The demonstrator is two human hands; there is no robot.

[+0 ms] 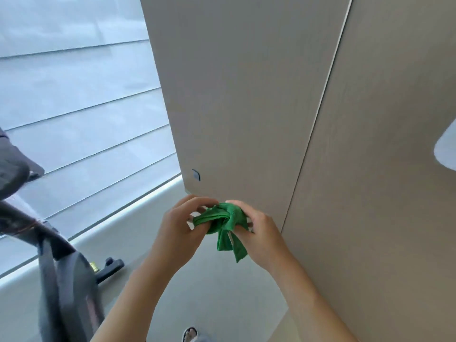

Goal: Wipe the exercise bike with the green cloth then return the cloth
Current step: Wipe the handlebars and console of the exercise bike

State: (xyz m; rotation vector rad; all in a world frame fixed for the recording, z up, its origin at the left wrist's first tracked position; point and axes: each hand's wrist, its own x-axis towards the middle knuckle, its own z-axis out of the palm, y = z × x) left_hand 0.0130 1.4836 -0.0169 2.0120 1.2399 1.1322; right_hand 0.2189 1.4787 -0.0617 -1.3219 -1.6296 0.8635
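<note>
The green cloth (225,224) is bunched up between both hands in front of a beige wall, with two ends hanging down below. My left hand (179,227) grips its left part, fingers curled round the fabric. My right hand (260,229) grips its right part from the other side. The dark exercise bike (66,280) fills the lower left of the head view, its frame and flywheel housing well to the left of my hands. Part of its black saddle or handlebar (11,169) shows at the left edge.
A beige panelled wall (246,95) stands straight ahead, with a small square fitting (196,174) just above my hands. A large window (81,107) runs along the left above a light floor ledge. A white rounded object (447,149) pokes in at the right edge. A foot (190,334) shows below.
</note>
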